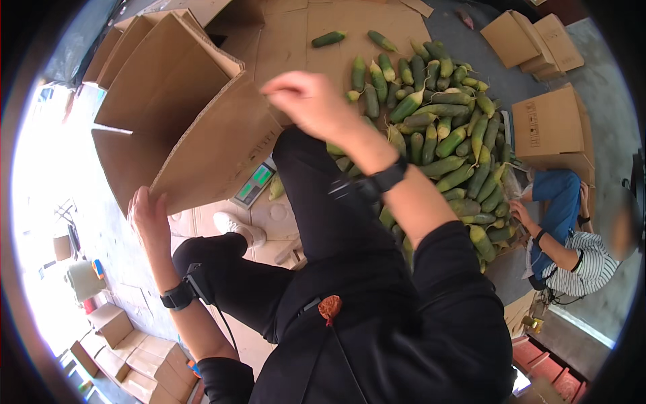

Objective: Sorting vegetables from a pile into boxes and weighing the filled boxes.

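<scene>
An unfolded corrugated cardboard box [217, 146] stands upright before me on the left with its flaps raised and its inside in shadow. My left hand [149, 212] grips the lower near edge of the box wall, thumb and fingers on either side of the cardboard. My right hand [308, 101] is raised just beyond the box's right side, blurred and with fingers curled; whether anything is between them is hidden. Partly behind the box sits a digital scale [255, 184] with lit green displays. To the right lies a large heap of green radishes [444, 131].
More open boxes [136, 45] stand behind mine. At the right, a person [565, 242] sits beside the heap near a cardboard box [550, 123]. Stacked cartons [146, 363] are at the lower left. Flattened cardboard [287, 30] covers the floor under the radishes.
</scene>
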The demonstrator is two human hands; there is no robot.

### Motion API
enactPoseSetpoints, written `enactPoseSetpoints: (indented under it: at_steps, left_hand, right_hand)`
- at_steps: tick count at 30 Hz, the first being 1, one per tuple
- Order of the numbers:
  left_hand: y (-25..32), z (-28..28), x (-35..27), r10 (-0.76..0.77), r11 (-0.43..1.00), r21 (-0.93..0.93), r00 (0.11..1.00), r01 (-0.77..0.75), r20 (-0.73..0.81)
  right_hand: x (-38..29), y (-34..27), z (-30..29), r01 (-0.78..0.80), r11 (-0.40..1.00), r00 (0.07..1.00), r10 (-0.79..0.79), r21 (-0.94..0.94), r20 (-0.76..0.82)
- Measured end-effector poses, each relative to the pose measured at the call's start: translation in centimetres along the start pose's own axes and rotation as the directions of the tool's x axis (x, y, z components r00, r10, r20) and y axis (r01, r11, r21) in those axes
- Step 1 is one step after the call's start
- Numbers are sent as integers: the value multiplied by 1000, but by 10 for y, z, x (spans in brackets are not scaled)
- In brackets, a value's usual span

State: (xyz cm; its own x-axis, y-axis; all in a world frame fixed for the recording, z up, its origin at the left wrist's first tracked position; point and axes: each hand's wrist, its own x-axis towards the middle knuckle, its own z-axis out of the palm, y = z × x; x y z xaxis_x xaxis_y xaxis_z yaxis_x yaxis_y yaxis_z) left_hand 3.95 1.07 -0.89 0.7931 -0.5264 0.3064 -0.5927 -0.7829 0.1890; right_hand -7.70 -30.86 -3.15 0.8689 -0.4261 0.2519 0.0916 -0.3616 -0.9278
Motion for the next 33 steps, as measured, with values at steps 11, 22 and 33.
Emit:
enactPoseSetpoints:
  at_steps: [11,22,33]
  left_hand:
    - [3,1,3,-35,999,28,999,35,25]
    - [2,0,0,-96,995,6,994,95,51]
    - [14,-3,4,-213,975,84,974,207,74]
  right_hand:
    - [-214,255,-171,-758,574,653,655,-311,-381]
    - [-264,308,-101,-802,454,580,747,-387,-326]
    - [-146,357,-86,-749,393,629,677,-534,-383]
